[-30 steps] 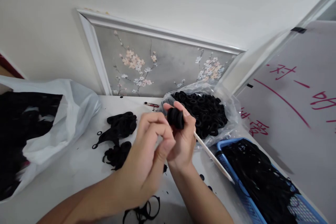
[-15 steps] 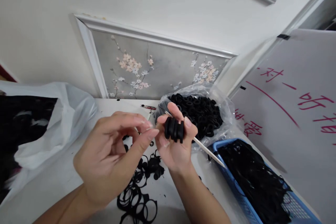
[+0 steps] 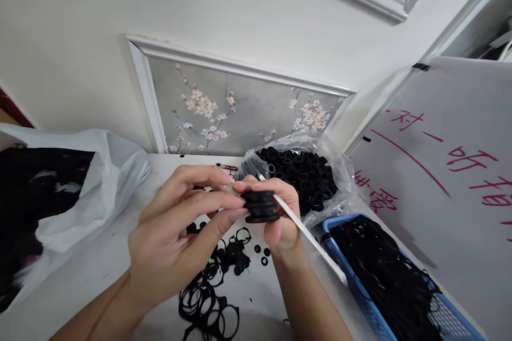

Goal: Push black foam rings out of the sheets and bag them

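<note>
A grooved black rubber grommet (image 3: 261, 206) is held up between my two hands, its grooves running level. My left hand (image 3: 182, 229) reaches in from the left, its thumb and fingertips pinched against the grommet's left side. Around the back and right side of the same piece, my right hand (image 3: 285, 218) is closed. A thin white stick (image 3: 310, 240) also lies in my right hand, slanting down to the right. Beneath the hands lie black rubber offcuts with round holes (image 3: 208, 303) and several small black discs (image 3: 264, 261).
Behind my right hand stands a clear plastic bag (image 3: 340, 186) full of black rings (image 3: 308, 165). A blue basket (image 3: 362, 290) of black strips is at right. A white bag (image 3: 116, 165) with black material is at left. A red-handled tool (image 3: 229, 167) lies by the wall.
My left fingertips have moved right onto the grommet. In my right hand the grommet has turned, its grooves going from upright to level. The white stick's lower end has dropped.
</note>
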Motion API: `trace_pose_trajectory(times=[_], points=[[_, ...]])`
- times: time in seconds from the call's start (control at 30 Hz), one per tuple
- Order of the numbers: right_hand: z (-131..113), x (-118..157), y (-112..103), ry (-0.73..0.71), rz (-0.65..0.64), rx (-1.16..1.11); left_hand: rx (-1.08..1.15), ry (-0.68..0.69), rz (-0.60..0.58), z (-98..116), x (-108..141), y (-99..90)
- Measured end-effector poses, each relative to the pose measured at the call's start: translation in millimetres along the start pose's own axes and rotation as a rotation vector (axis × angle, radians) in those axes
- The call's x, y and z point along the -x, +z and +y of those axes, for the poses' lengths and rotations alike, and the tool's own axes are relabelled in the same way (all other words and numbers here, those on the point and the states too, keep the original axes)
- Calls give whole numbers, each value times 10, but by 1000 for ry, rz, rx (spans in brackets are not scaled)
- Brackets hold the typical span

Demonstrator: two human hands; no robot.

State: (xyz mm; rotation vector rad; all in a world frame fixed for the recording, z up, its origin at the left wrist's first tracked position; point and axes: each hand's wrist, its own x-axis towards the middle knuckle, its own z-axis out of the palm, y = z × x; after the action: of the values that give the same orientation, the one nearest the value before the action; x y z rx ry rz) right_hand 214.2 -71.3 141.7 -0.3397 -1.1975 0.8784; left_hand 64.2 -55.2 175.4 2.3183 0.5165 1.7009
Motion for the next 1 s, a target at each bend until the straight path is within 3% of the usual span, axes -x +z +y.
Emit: trace_pose_trajectory(times=[0.23, 0.53, 0.73, 1.0], points=[[53, 8, -126, 54, -72, 15, 4, 161, -142, -231, -7, -91], [-92, -25, -152, 90, -236, -31, -88, 270, -42, -89, 18, -90], [-154, -25, -177, 82, -309, 18, -93, 286, -87, -83, 25, -135], [-157, -39, -188, 71, -300, 145, -55, 321, -158, -144, -27, -119]])
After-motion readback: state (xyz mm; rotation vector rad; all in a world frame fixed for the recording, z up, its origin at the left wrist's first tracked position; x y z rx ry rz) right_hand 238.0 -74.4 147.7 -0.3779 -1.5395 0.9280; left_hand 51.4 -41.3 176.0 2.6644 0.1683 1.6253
